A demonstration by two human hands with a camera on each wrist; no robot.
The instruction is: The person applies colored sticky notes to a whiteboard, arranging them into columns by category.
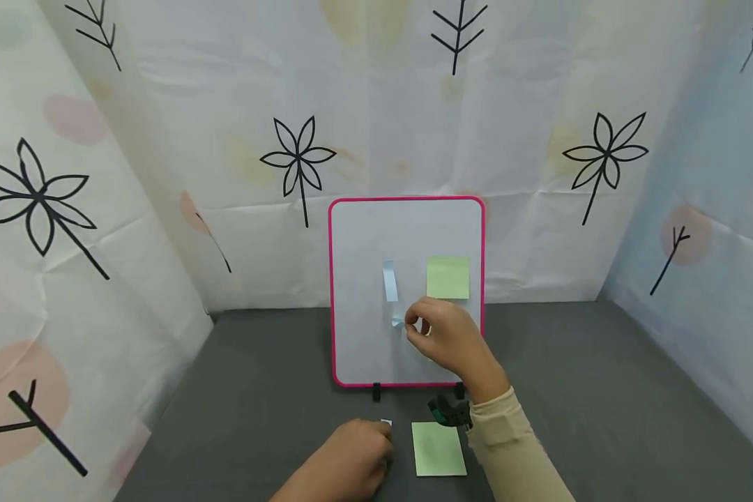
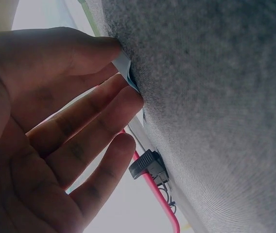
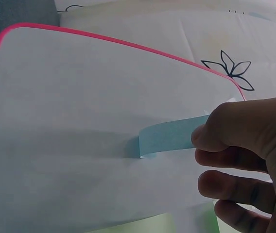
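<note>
In front of a pink-rimmed whiteboard [image 1: 364, 237], my right hand [image 1: 445, 335] pinches a light-blue sticky strip [image 3: 172, 135] between thumb and forefinger. One end of that strip meets the board and its held part bends outward. Another blue strip [image 1: 390, 281] is stuck just above it. Low at the grey table, my left hand [image 1: 360, 453] pinches a small pale-blue paper piece [image 2: 124, 65] by its edge. The remaining left fingers [image 2: 106, 167] reach out loosely beside it. A green sticky note [image 1: 439, 450] lies on the table between the hands.
A second green note [image 1: 448, 277] is on the board's right side, just above my right hand. Black clips [image 1: 376, 392] hold the board's lower edge upright on the grey table [image 1: 263, 390]. White patterned cloth [image 1: 226, 139] hangs behind and on both sides.
</note>
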